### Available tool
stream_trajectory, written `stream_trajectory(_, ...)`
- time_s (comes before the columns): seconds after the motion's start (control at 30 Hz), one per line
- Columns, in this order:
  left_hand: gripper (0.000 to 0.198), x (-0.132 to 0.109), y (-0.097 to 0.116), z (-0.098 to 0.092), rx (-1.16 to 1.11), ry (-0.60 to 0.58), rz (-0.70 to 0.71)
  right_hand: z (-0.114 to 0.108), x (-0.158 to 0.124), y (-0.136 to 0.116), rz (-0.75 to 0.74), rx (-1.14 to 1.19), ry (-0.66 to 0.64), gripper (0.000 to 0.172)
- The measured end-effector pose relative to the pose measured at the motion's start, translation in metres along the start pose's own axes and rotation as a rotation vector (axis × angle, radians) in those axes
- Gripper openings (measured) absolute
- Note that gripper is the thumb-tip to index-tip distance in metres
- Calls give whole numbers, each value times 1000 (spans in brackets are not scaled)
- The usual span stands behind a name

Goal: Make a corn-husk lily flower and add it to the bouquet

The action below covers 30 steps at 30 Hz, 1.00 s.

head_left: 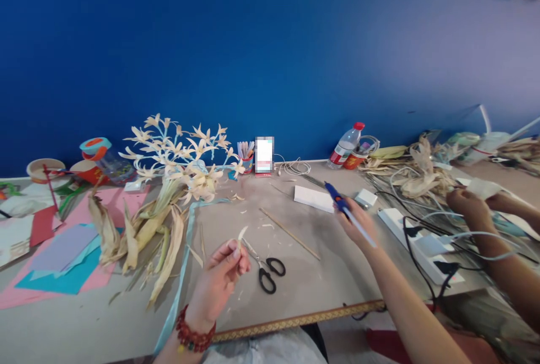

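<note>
My left hand, with a red bead bracelet on the wrist, pinches a small pale corn-husk petal above the table. My right hand is closed round a blue glue gun with a white glue stick sticking out the back, held over the table's right half. Black-handled scissors lie just right of my left hand. A thin wooden stick lies between my hands. A bunch of husk flowers and dried husks lies to the left.
Another person's hands work husk at the right, by a white power strip with cables. Coloured paper, tape rolls, a pen cup, a phone, a water bottle and a white box sit around.
</note>
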<state>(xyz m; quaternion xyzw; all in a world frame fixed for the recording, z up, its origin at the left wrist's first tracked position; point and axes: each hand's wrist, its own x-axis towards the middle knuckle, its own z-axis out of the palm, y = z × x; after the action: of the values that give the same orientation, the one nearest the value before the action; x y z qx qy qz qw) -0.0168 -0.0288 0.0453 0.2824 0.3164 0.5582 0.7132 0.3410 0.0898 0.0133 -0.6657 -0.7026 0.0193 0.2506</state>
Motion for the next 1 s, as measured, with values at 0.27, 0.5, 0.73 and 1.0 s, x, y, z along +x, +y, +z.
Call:
stream_trajectory(0.27, 17, 2, -3, 10, -327, -131, -205, -22, -81, -111, -162, 955, -305, 16)
stream_trajectory(0.5, 26, 0, -6, 9, -245, -125, -216, -36, -101, -161, -419, 829, -196, 14)
stream_trajectory(0.73, 18, -1, -7, 3, -246, -112, -217, -33, -99, -161, -442, 780, -208, 14)
stream_trajectory(1.0, 16, -1, -7, 6, -276, -128, -213, -38, -95, -170, -506, 634, -253, 3)
